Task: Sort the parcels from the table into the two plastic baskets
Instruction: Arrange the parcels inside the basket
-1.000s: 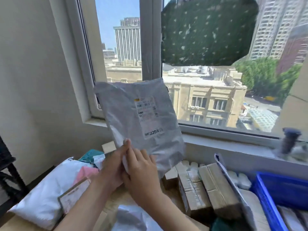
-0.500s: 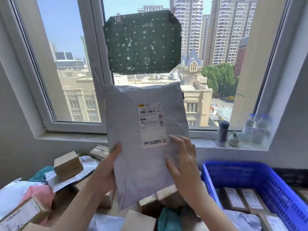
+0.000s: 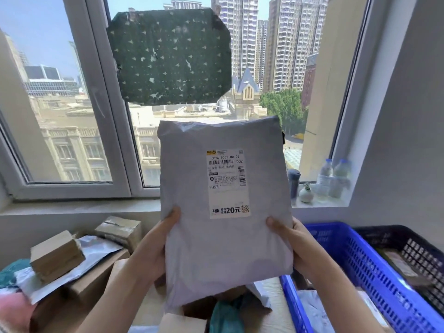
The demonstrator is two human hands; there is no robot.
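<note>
Grey mailer (image 3: 223,212) held upright at mid-scene, label (image 3: 228,183) facing me, not yet sorted.

Going left to right: I am watching the left hand (image 3: 153,251) clamping the mailer's left edge, thumb on the front face, while the right hand (image 3: 295,246) is gripping the right edge likewise; the parcel is hanging above the table pile (image 3: 72,267), clear of both baskets. Risk, in my judgement: the slick, limp bag could be slipping from these edge grips, or sagging and catching the blue basket (image 3: 360,267) rim on the way over; a misread label would be sending it to the wrong bin. The black basket (image 3: 422,255) is sitting far right. Boxes and bags are crowding the near-left table; bottles (image 3: 334,179) are standing on the far windowsill.
</note>
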